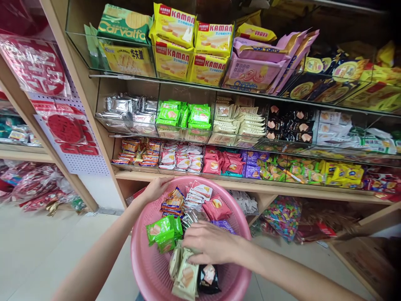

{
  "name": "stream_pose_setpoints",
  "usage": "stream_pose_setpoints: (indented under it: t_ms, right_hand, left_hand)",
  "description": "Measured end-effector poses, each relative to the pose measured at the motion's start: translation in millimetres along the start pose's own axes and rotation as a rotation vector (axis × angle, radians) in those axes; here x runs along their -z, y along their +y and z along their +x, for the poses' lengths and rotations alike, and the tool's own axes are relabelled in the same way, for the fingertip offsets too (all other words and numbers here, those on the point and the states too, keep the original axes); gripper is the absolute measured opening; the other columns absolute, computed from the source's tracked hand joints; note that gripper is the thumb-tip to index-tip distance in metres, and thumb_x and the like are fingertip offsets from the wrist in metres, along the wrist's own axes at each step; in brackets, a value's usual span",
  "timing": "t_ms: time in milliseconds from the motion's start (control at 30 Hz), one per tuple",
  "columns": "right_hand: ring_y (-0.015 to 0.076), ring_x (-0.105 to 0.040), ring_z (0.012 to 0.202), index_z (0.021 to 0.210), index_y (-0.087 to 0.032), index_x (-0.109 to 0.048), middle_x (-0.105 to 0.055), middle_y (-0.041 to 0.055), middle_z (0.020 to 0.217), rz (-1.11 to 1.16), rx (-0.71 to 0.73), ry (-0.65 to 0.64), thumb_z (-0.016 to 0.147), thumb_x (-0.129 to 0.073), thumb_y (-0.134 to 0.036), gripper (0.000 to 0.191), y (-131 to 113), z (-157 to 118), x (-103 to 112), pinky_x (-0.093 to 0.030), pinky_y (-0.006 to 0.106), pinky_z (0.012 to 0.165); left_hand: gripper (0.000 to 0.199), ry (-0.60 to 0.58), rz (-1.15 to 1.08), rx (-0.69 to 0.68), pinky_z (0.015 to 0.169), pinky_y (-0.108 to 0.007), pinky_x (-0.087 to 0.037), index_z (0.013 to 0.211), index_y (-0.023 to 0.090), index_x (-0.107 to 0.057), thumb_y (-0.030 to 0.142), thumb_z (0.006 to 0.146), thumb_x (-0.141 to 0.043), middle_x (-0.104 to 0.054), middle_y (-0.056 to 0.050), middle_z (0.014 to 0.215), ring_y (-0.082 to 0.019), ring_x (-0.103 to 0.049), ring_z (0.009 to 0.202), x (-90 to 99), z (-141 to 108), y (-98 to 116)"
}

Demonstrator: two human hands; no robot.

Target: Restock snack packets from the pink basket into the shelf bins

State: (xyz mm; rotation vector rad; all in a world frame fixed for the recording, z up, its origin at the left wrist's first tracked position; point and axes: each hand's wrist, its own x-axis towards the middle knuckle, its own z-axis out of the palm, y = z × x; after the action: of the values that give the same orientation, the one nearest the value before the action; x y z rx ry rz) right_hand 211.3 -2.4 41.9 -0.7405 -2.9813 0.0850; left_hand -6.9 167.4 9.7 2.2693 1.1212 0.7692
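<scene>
A pink plastic basket [136, 255] stands below the shelves, with wrapped snack packets grouped inside it. At its upper left, my left hand [157, 189] is closed on the rim, the fingers lying along it. My right hand [211, 242] reaches into the middle with bent fingers, its thumb against a cream wafer packet [187, 276]; the fingertips are partly hidden. Around it lie green packets [161, 230], orange packets [174, 201], white-and-red packets [199, 190], a red packet [217, 207], a purple packet [224, 226], silver packets [191, 216] and a black packet [209, 279].
Glass-fronted shelves [188, 137] ahead hold sorted snack packets, with larger yellow packs [173, 60] on the upper tier. A wooden ledge [250, 184] runs just beyond the basket. Bags of colourful pieces [283, 215] lie underneath. Red decorations [64, 127] hang at the left.
</scene>
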Motion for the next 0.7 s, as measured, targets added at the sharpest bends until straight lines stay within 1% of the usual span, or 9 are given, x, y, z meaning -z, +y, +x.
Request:
stream_pose_setpoints:
  t_ms: [67, 167, 267, 367, 467, 533, 700]
  right_hand:
    - [0.0151, -0.049, 0.082, 0.1, -0.019, -0.056, -0.058, 0.0006, 0.086, -0.035, 0.064, 0.023, 0.081, -0.058, -0.044, 0.032, -5, 11, -3, -0.037, 0.026, 0.071]
    - [0.0148, -0.048, 0.082, 0.096, -0.02, -0.056, -0.057, 0.0001, 0.087, -0.091, 0.125, 0.042, 0.082, -0.058, -0.041, 0.025, -7, 31, -8, -0.036, 0.026, 0.069]
    - [0.0148, -0.048, 0.081, 0.086, -0.019, -0.056, -0.056, 0.0, 0.086, -0.126, 0.139, 0.043, 0.083, -0.057, -0.041, 0.022, -6, 48, -14, -0.035, 0.026, 0.066]
    - [0.0148, -0.047, 0.08, 0.084, -0.019, -0.055, -0.057, 0.0, 0.085, -0.138, 0.126, 0.055, 0.083, -0.056, -0.042, 0.023, -4, 56, -18, -0.035, 0.026, 0.065]
    - [0.0141, -0.048, 0.079, 0.084, -0.02, -0.055, -0.057, -0.0009, 0.083, -0.136, 0.096, 0.081, 0.085, -0.053, -0.042, 0.022, -2, 54, -17, -0.036, 0.026, 0.067]
    - [0.0137, -0.048, 0.077, 0.083, -0.02, -0.056, -0.056, -0.0011, 0.081, -0.134, 0.042, 0.104, 0.087, -0.051, -0.039, 0.02, 1, 48, -12, -0.036, 0.027, 0.067]
    - [0.0135, -0.049, 0.078, 0.084, -0.02, -0.059, -0.056, -0.0001, 0.079, -0.091, -0.083, 0.209, 0.09, -0.045, -0.033, 0.02, 16, 24, 10, -0.037, 0.026, 0.07]
  left_hand:
    - [0.053, 0.005, -0.007, 0.0, 0.099, -0.037, -0.039, 0.118, 0.012, -0.058, 0.047, 0.083, -0.039, -0.057, -0.009, 0.121, -0.025, -0.053, 0.114, -0.6, 0, 0]
    - [0.053, 0.012, -0.027, -0.003, 0.1, -0.037, -0.038, 0.118, 0.013, -0.058, 0.049, 0.083, -0.041, -0.057, -0.008, 0.121, -0.025, -0.053, 0.114, -0.7, -1, -1]
    - [0.053, 0.01, -0.021, 0.003, 0.099, -0.037, -0.038, 0.119, 0.012, -0.057, 0.046, 0.083, -0.041, -0.057, -0.009, 0.122, -0.026, -0.053, 0.114, 0.2, -3, -1]
    - [0.051, 0.012, -0.014, 0.013, 0.099, -0.037, -0.039, 0.119, 0.012, -0.057, 0.044, 0.083, -0.04, -0.057, -0.008, 0.121, -0.025, -0.053, 0.113, 1.5, -5, 2]
    - [0.049, 0.011, -0.004, 0.005, 0.099, -0.036, -0.039, 0.119, 0.012, -0.057, 0.041, 0.083, -0.039, -0.057, -0.008, 0.122, -0.024, -0.053, 0.113, 2.5, -6, 5]
    - [0.049, 0.017, 0.012, -0.001, 0.099, -0.035, -0.039, 0.119, 0.012, -0.058, 0.04, 0.083, -0.038, -0.057, -0.008, 0.122, -0.023, -0.054, 0.112, 2.6, -6, 5]
    - [0.048, 0.01, 0.002, -0.002, 0.099, -0.035, -0.04, 0.12, 0.015, -0.057, 0.042, 0.085, -0.038, -0.057, -0.007, 0.122, -0.023, -0.053, 0.113, 0.6, -4, -5]
